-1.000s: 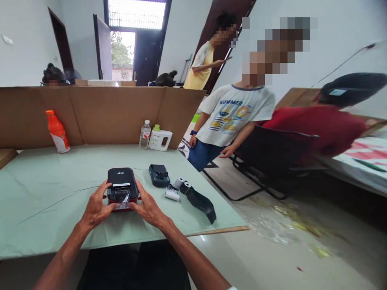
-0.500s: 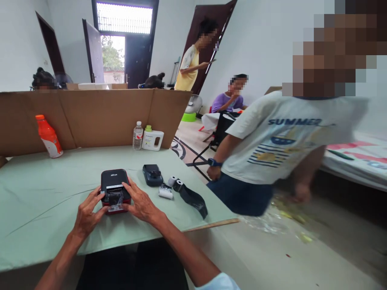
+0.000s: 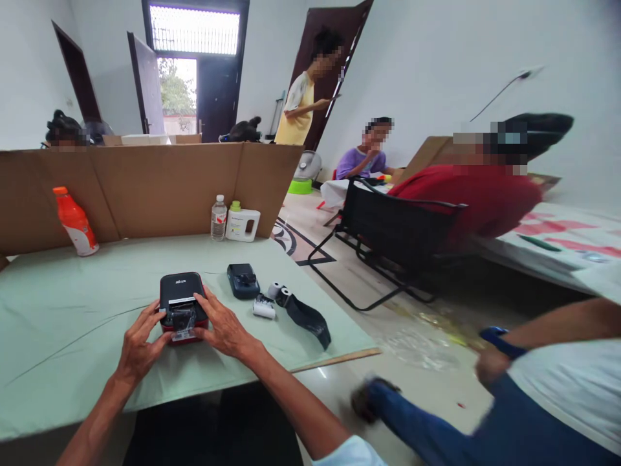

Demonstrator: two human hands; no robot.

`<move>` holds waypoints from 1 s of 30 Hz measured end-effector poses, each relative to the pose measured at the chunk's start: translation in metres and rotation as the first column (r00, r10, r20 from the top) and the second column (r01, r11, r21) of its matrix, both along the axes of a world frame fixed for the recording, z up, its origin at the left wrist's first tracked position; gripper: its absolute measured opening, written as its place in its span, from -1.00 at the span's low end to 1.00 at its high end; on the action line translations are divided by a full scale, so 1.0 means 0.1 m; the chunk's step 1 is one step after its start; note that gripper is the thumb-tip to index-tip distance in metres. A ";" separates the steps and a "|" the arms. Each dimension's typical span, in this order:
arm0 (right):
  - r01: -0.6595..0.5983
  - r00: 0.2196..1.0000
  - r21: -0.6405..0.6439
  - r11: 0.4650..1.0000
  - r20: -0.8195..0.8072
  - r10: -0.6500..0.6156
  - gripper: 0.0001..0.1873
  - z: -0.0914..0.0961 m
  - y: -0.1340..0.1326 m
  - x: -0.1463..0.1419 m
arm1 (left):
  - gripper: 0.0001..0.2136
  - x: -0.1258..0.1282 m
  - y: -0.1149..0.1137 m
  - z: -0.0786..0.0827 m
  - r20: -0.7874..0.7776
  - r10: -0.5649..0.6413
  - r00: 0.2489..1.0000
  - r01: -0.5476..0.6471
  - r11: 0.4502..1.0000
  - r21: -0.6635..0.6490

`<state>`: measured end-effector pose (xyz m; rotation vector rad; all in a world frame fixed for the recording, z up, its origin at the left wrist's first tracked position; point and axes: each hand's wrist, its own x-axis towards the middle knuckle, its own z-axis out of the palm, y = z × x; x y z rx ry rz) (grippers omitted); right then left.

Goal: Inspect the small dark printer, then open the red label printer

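Between both my hands sits a black and red label printer (image 3: 181,291), resting on the table with a clear plastic piece at its front slot. My left hand (image 3: 138,340) grips its left side, thumb at the front lower corner. My right hand (image 3: 226,323) holds the opposite side, fingers on the top edge and thumb at the front. To the right lies a smaller dark printer (image 3: 242,281). Beside it are white paper rolls (image 3: 264,308) and a roll with a black strip (image 3: 308,317) trailing toward the table edge.
An orange bottle (image 3: 75,220), a clear water bottle (image 3: 218,220) and a white jug (image 3: 242,224) stand against a cardboard screen (image 3: 165,188). At right, a person in white (image 3: 557,388) is beside the table; another in red (image 3: 466,200) sits in a black chair (image 3: 398,233).
The person in the white shirt has moved right and toward me, uncovering the black chair and the person in red. My hands stay on the label printer.
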<state>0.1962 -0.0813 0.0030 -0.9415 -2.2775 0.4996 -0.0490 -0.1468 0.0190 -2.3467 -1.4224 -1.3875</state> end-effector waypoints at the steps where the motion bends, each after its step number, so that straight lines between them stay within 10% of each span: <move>1: -0.002 1.000 0.002 1.000 -0.004 0.002 -0.03 0.00 0.00 0.00 | -0.69 0.00 0.00 0.00 0.005 0.001 1.000 -0.001 1.000 -0.007; 30: -0.015 1.000 -0.127 0.992 -0.027 0.012 0.06 0.15 -0.05 0.02 | -0.78 -0.01 0.04 0.15 -0.007 -0.061 0.998 0.060 0.994 -0.095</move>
